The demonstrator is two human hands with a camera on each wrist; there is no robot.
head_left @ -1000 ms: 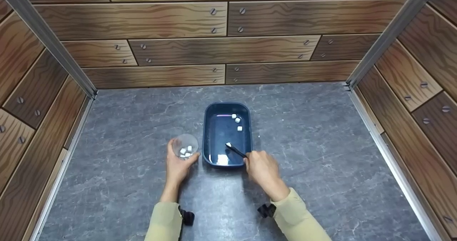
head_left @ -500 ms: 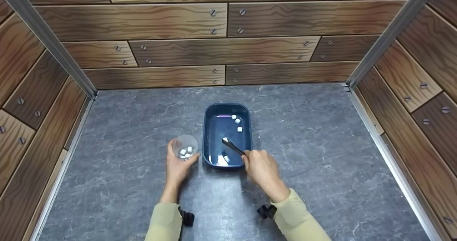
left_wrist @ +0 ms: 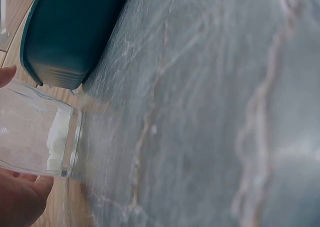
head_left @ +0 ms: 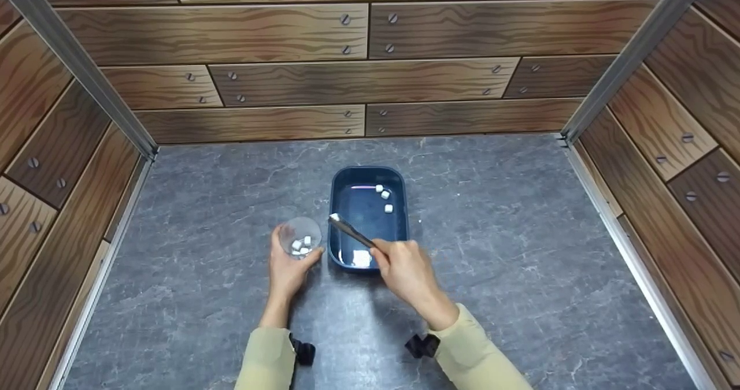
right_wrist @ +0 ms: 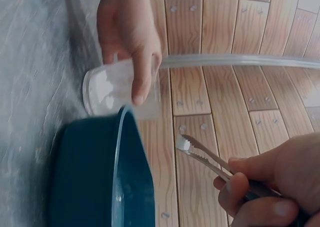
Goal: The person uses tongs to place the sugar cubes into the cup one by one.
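My left hand (head_left: 287,271) grips a clear cup (left_wrist: 30,122) from the side, thumb and fingers around its wall; several white cubes (left_wrist: 59,137) lie at its bottom. The cup stands on the grey surface left of a blue tub (head_left: 404,228). My right hand (head_left: 407,274) squeezes a pair of metal tongs (right_wrist: 215,166) with toothed tips. A single white cube (right_wrist: 183,143) is pinched in those tips, raised above the tub's left rim on the cup's side. Three more white cubes (head_left: 385,195) rest on the tub floor near its far right corner.
Wood-patterned walls (head_left: 370,84) close off the back and both sides, with metal rails (head_left: 642,263) along the side edges. The marbled grey surface (head_left: 503,216) stretches around the tub. A bright reflection shows at the tub's near end.
My right hand has lifted the tongs and the cube from low in the tub and carried them left to its left rim. The left hand and cup have stayed in place.
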